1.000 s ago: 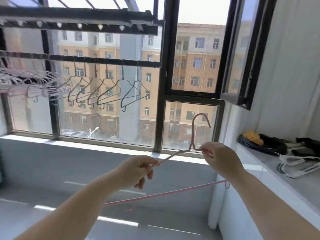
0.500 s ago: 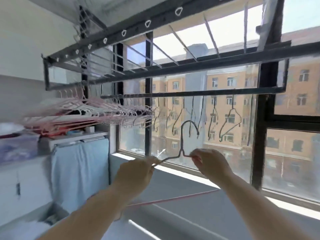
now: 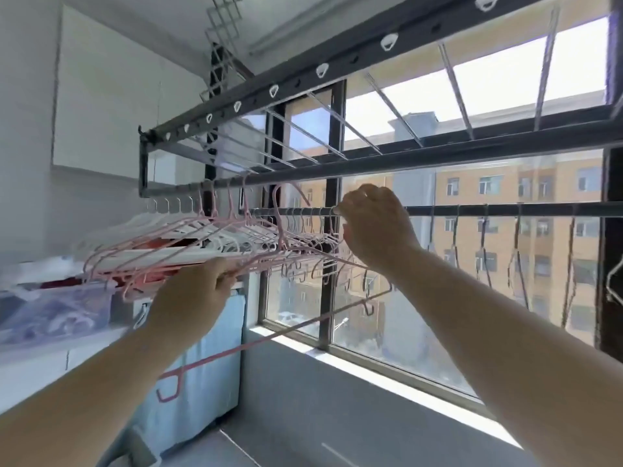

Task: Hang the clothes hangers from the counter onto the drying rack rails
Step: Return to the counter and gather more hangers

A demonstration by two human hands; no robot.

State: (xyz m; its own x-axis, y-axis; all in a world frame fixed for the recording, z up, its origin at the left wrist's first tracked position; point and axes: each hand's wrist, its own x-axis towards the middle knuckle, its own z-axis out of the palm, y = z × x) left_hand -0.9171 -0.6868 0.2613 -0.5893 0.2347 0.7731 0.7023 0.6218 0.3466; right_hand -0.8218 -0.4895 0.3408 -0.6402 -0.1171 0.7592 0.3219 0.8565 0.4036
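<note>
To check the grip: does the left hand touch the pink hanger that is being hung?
Touching. The head view shows the left hand curled round the upper wire of the pink hanger.

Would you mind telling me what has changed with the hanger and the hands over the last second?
Both hands lifted the pink hanger up; its hook now sits just above the lower rail, not clearly on it. The right hand left the hanger's neck and moved to the rail. The left hand still grips the hanger's shoulder, and the hung hangers remain.
</note>
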